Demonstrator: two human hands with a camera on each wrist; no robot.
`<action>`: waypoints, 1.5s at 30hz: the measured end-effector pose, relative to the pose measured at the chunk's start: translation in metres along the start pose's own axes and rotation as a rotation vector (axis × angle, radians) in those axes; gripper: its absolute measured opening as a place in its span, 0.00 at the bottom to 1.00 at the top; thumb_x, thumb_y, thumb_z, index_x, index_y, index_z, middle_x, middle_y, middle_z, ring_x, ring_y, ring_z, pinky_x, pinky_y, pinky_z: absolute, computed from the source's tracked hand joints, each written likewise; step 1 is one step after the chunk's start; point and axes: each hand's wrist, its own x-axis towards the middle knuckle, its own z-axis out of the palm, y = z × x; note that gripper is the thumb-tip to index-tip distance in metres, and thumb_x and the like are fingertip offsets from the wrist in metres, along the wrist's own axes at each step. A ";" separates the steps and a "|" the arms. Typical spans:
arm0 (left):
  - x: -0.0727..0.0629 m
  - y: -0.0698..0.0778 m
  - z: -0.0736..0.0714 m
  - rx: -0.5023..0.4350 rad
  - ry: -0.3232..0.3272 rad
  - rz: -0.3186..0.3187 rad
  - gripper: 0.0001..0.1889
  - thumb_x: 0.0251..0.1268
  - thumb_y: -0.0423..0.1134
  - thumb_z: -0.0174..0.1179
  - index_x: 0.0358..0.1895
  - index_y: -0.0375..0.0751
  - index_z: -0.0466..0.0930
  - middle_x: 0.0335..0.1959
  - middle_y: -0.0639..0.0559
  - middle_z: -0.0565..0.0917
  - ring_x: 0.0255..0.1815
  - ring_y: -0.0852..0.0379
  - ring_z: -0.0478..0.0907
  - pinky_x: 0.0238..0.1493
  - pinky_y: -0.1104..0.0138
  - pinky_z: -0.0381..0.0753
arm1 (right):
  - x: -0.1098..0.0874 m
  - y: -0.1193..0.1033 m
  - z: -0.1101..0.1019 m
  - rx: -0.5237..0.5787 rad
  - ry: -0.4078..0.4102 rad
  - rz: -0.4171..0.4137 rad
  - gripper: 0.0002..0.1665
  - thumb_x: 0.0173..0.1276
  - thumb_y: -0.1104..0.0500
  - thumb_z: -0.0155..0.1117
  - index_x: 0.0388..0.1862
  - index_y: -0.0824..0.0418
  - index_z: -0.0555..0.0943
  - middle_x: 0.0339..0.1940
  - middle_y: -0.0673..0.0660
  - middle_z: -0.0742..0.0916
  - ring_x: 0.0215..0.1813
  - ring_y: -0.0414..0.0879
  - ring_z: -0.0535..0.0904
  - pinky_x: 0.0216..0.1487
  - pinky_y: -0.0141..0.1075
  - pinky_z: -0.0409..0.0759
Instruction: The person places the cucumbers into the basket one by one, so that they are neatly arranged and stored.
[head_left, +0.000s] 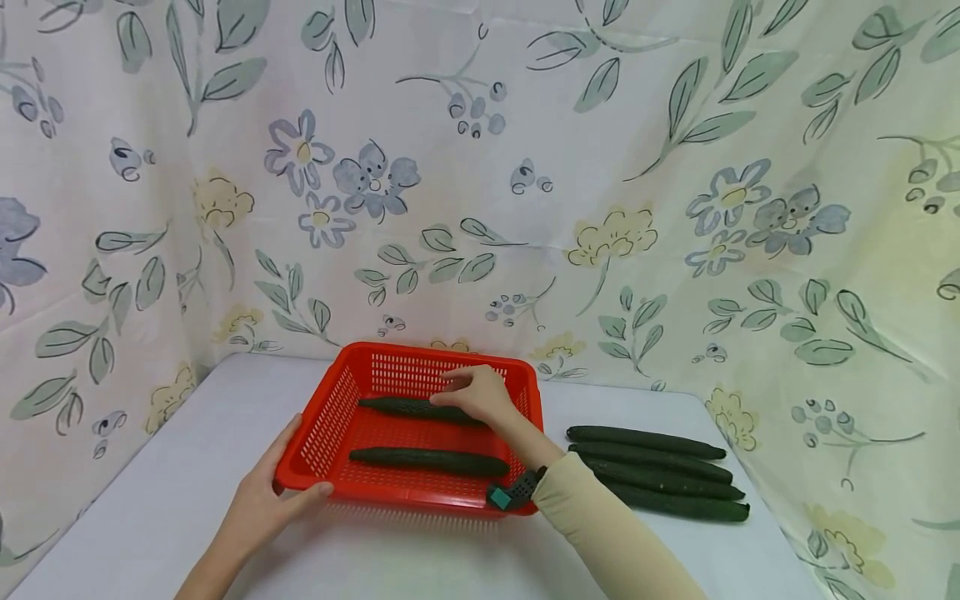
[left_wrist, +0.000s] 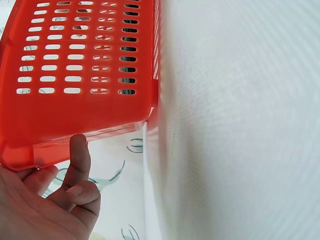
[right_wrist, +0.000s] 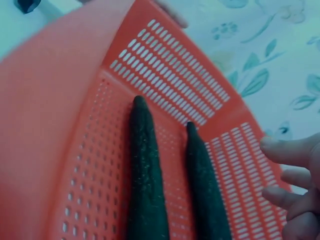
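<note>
A red plastic basket (head_left: pixel 420 497) with slotted walls stands on the white table. My left hand (head_left: pixel 258 498) grips its left front corner, thumb over the front rim and fingers along the left side; in the left wrist view the fingers curl at the rim. Inside lie two dark green cucumbers: a near cucumber (head_left: pixel 427 461) and a far cucumber (head_left: pixel 393 405), roughly parallel. Over the basket's far right part, my right hand (head_left: pixel 476 393) hovers with loosely bent fingers and nothing between them. It hides part of the far cucumber in the head view, but appears apart from both cucumbers in the right wrist view.
Several more cucumbers (head_left: pixel 652 477) lie side by side on the table to the right of the basket. A floral curtain (head_left: pixel 450 200) hangs behind and at both sides. The white tabletop (head_left: pixel 172 483) extends left and in front of the basket.
</note>
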 end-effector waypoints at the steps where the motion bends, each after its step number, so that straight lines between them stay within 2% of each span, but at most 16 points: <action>1: 0.000 0.000 0.000 -0.001 0.001 -0.001 0.59 0.63 0.52 0.77 0.89 0.54 0.44 0.81 0.32 0.65 0.71 0.32 0.75 0.52 0.66 0.80 | -0.002 0.000 -0.004 0.003 -0.005 -0.006 0.29 0.59 0.49 0.84 0.59 0.54 0.90 0.38 0.49 0.93 0.47 0.45 0.85 0.49 0.42 0.83; 8: 0.000 0.000 0.000 -0.016 -0.005 -0.004 0.58 0.64 0.51 0.76 0.89 0.54 0.44 0.82 0.33 0.64 0.71 0.32 0.74 0.51 0.68 0.80 | -0.020 0.009 -0.032 0.061 -0.018 -0.021 0.30 0.61 0.46 0.83 0.61 0.52 0.89 0.40 0.48 0.93 0.48 0.45 0.86 0.47 0.41 0.84; 11: 0.000 0.000 0.000 -0.016 -0.006 -0.005 0.58 0.64 0.51 0.76 0.89 0.54 0.44 0.82 0.33 0.64 0.71 0.32 0.74 0.51 0.68 0.80 | -0.031 0.016 -0.043 0.086 0.003 -0.018 0.29 0.62 0.47 0.82 0.61 0.52 0.89 0.43 0.49 0.92 0.53 0.48 0.85 0.51 0.46 0.85; 16: -0.001 0.000 0.000 -0.012 0.002 0.001 0.59 0.63 0.51 0.77 0.89 0.55 0.44 0.81 0.32 0.65 0.71 0.33 0.75 0.51 0.68 0.80 | -0.049 0.027 -0.058 0.066 0.043 0.022 0.30 0.63 0.47 0.81 0.63 0.53 0.89 0.47 0.50 0.92 0.63 0.53 0.80 0.58 0.54 0.83; 23: -0.001 0.000 0.001 -0.014 0.012 0.010 0.58 0.63 0.50 0.77 0.89 0.55 0.45 0.80 0.32 0.67 0.70 0.34 0.76 0.52 0.68 0.80 | -0.077 0.053 -0.080 0.091 0.096 0.048 0.28 0.67 0.46 0.78 0.64 0.52 0.88 0.60 0.53 0.89 0.69 0.57 0.77 0.62 0.62 0.81; 26: -0.001 -0.001 0.001 -0.015 0.007 0.006 0.58 0.63 0.50 0.77 0.89 0.55 0.45 0.80 0.32 0.66 0.70 0.33 0.75 0.51 0.68 0.80 | -0.089 0.067 -0.090 0.088 0.117 0.060 0.30 0.67 0.45 0.78 0.66 0.50 0.86 0.59 0.53 0.90 0.67 0.58 0.79 0.57 0.60 0.83; 28: -0.002 -0.001 0.001 -0.011 0.007 0.006 0.59 0.63 0.51 0.77 0.89 0.55 0.44 0.80 0.32 0.66 0.70 0.33 0.76 0.52 0.66 0.81 | -0.097 0.077 -0.096 0.072 0.134 0.064 0.31 0.67 0.44 0.78 0.67 0.49 0.86 0.57 0.53 0.91 0.65 0.57 0.80 0.53 0.55 0.85; 30: -0.002 -0.001 0.001 -0.004 0.007 0.007 0.59 0.63 0.51 0.77 0.89 0.55 0.44 0.80 0.32 0.66 0.70 0.33 0.76 0.52 0.64 0.81 | -0.105 0.087 -0.101 0.056 0.150 0.061 0.32 0.66 0.43 0.78 0.68 0.48 0.85 0.57 0.54 0.91 0.65 0.57 0.80 0.54 0.53 0.85; 34: -0.003 -0.001 0.000 0.017 0.018 0.014 0.59 0.62 0.51 0.78 0.89 0.56 0.44 0.80 0.31 0.67 0.70 0.33 0.76 0.55 0.58 0.81 | -0.120 0.104 -0.114 0.034 0.184 0.047 0.34 0.66 0.42 0.79 0.68 0.49 0.85 0.59 0.56 0.91 0.69 0.56 0.79 0.66 0.59 0.78; 39: -0.003 0.000 0.000 0.012 0.018 0.015 0.59 0.62 0.50 0.78 0.89 0.57 0.44 0.79 0.30 0.67 0.70 0.33 0.76 0.54 0.61 0.81 | -0.140 0.126 -0.131 0.000 0.234 0.062 0.35 0.65 0.40 0.80 0.69 0.49 0.85 0.60 0.53 0.91 0.76 0.54 0.74 0.74 0.66 0.67; 40: -0.002 0.000 0.001 0.010 0.015 0.013 0.59 0.62 0.50 0.78 0.89 0.56 0.44 0.79 0.30 0.67 0.70 0.33 0.76 0.54 0.63 0.81 | -0.144 0.130 -0.134 -0.016 0.249 0.067 0.35 0.65 0.40 0.80 0.69 0.49 0.85 0.60 0.53 0.90 0.76 0.54 0.75 0.74 0.65 0.68; 42: -0.002 0.000 0.000 0.006 0.012 0.012 0.59 0.63 0.50 0.78 0.89 0.56 0.44 0.80 0.31 0.67 0.70 0.33 0.76 0.53 0.64 0.81 | -0.152 0.140 -0.141 -0.052 0.282 0.079 0.35 0.65 0.40 0.79 0.69 0.49 0.85 0.61 0.52 0.90 0.68 0.54 0.82 0.71 0.60 0.73; 45: -0.001 0.000 0.001 0.007 0.008 0.010 0.59 0.63 0.50 0.77 0.89 0.56 0.44 0.80 0.32 0.66 0.70 0.33 0.76 0.53 0.63 0.81 | -0.163 0.156 -0.149 -0.090 0.335 0.113 0.34 0.65 0.41 0.79 0.68 0.50 0.85 0.62 0.53 0.90 0.46 0.52 0.89 0.62 0.42 0.80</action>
